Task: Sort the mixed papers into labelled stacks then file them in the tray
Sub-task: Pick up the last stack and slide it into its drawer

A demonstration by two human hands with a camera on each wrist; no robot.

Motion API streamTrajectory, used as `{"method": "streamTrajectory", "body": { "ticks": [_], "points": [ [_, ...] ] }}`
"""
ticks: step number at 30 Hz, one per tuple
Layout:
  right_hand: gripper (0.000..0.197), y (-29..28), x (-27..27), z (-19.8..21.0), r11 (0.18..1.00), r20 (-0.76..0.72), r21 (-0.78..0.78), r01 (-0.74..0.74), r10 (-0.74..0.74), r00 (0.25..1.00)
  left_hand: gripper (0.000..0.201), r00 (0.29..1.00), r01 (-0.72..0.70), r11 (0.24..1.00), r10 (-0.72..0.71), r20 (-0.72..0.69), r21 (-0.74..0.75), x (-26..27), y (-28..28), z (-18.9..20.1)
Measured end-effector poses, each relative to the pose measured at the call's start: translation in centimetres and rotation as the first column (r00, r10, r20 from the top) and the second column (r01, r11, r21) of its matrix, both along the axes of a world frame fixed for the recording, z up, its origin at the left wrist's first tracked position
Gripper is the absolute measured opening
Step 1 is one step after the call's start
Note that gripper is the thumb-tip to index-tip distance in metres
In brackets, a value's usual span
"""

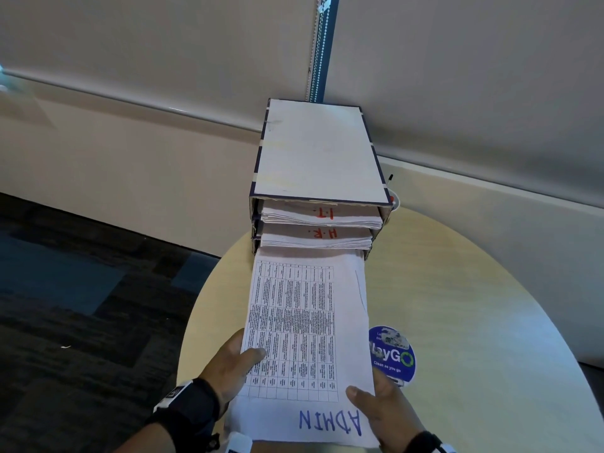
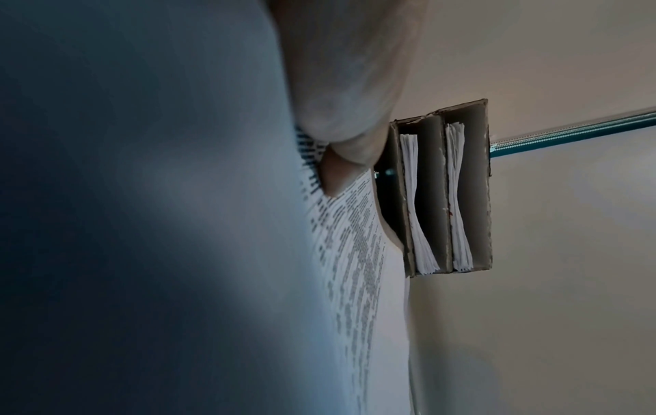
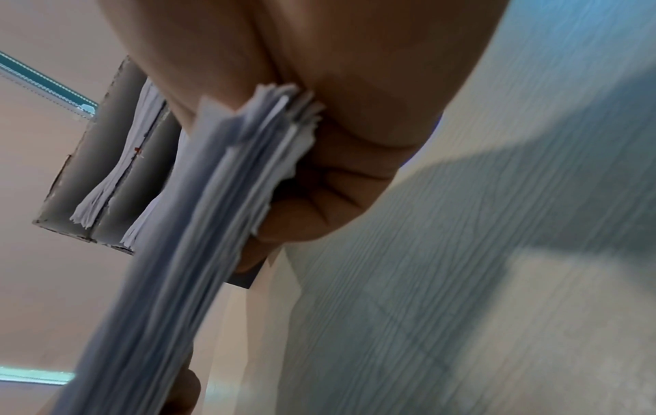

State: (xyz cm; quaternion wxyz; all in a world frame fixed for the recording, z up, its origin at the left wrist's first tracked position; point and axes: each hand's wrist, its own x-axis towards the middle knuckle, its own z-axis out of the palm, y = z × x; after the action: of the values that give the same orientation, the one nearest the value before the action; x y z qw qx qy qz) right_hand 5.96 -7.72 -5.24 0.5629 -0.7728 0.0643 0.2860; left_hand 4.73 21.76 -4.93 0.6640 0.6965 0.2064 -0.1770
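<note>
White paper fills the head view: the ADMIN stack, a printed table on its top sheet and the label in blue at the near end, has its far end at the mouth of the lowest slot of the cardboard tray, which stands on the round pale table; the slots above hold the H.R. stack and the I.T. stack. The left hand grips the stack's left edge, thumb on top, and the right hand grips the near right corner the same way, just beside a blue round sticker on the table. The left wrist view shows a thumb pressed on the printed sheet, with the tray beyond, two slots filled. The right wrist view shows fingers curled under the stack's ragged edge, the tray behind it
</note>
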Motion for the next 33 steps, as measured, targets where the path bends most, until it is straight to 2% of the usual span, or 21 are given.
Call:
{"method": "streamTrajectory", "body": {
  "ticks": [2,3,7,10,12,15,17,19,21,24,26,28,30,32,33],
  "points": [
    [0.045,0.0,0.1,0.2,0.999,0.015,0.036,0.017,-0.017,1.0,0.034,1.0,-0.014,1.0,0.014,-0.012,-0.018,0.1,0.2,0.2],
    [0.047,0.1,0.3,0.4,0.997,-0.005,0.072,0.036,-0.035,0.999,0.038,1.0,-0.013,1.0,0.013,-0.012,-0.023,0.3,0.3,0.4],
    [0.033,1.0,2.2,1.5,0.965,-0.1,0.215,0.151,-0.132,0.986,0.048,1.0,-0.017,0.999,0.017,-0.004,-0.031,2.3,0.3,1.7],
    [0.031,1.7,4.7,2.7,0.967,-0.053,0.203,0.152,-0.145,0.988,0.03,0.996,-0.089,0.995,0.09,0.026,-0.048,4.5,0.2,3.4],
    [0.029,2.2,6.6,3.6,0.967,-0.013,0.188,0.172,-0.173,0.985,0.043,0.987,-0.158,0.979,0.156,-0.025,-0.127,5.3,0.5,3.8],
    [0.026,3.0,9.6,4.5,0.968,0.033,0.157,0.197,-0.204,0.978,0.03,0.97,-0.242,0.891,0.206,-0.131,-0.385,5.1,0.7,3.9],
    [0.026,3.5,11.3,4.8,0.977,0.048,0.117,0.178,-0.184,0.982,0.03,0.976,-0.205,0.877,0.152,-0.154,-0.434,4.9,0.2,4.2],
    [0.025,3.9,12.6,4.8,0.976,0.014,0.122,0.18,-0.183,0.983,0.033,0.978,-0.194,0.889,0.141,-0.156,-0.415,5.1,0.0,4.4],
    [0.023,4.1,13.0,5.1,0.929,-0.089,0.255,0.269,-0.254,0.963,0.034,0.963,-0.257,0.885,0.201,-0.179,-0.389,6.3,-0.2,4.3],
    [0.04,4.4,11.5,5.5,0.736,-0.316,0.51,0.446,-0.321,0.893,0.03,0.937,-0.346,0.849,0.296,-0.185,-0.399,8.1,-0.4,4.6],
    [0.039,4.9,10.3,5.2,0.659,-0.391,0.562,0.5,-0.32,0.863,0.025,0.925,-0.38,0.821,0.337,-0.176,-0.426,9.0,-0.6,4.7],
    [0.024,5.7,9.9,4.5,0.666,-0.391,0.542,0.512,-0.34,0.855,0.024,0.915,-0.401,0.778,0.363,-0.176,-0.484,9.8,-0.9,4.7],
    [0.014,6.4,10.8,4.3,0.673,-0.362,0.508,0.537,-0.399,0.842,0.027,0.89,-0.448,0.696,0.403,-0.211,-0.56,10.3,-1.1,4.3],
    [0.016,6.9,11.6,4.8,0.666,-0.342,0.518,0.538,-0.415,0.843,0.024,0.868,-0.492,0.618,0.405,-0.289,-0.613,10.5,-1.2,3.8],
    [0.018,7.0,11.9,5.0,0.665,-0.335,0.525,0.531,-0.413,0.847,0.021,0.872,-0.489,0.632,0.372,-0.318,-0.601,10.7,-1.3,3.7]
  ]
}}
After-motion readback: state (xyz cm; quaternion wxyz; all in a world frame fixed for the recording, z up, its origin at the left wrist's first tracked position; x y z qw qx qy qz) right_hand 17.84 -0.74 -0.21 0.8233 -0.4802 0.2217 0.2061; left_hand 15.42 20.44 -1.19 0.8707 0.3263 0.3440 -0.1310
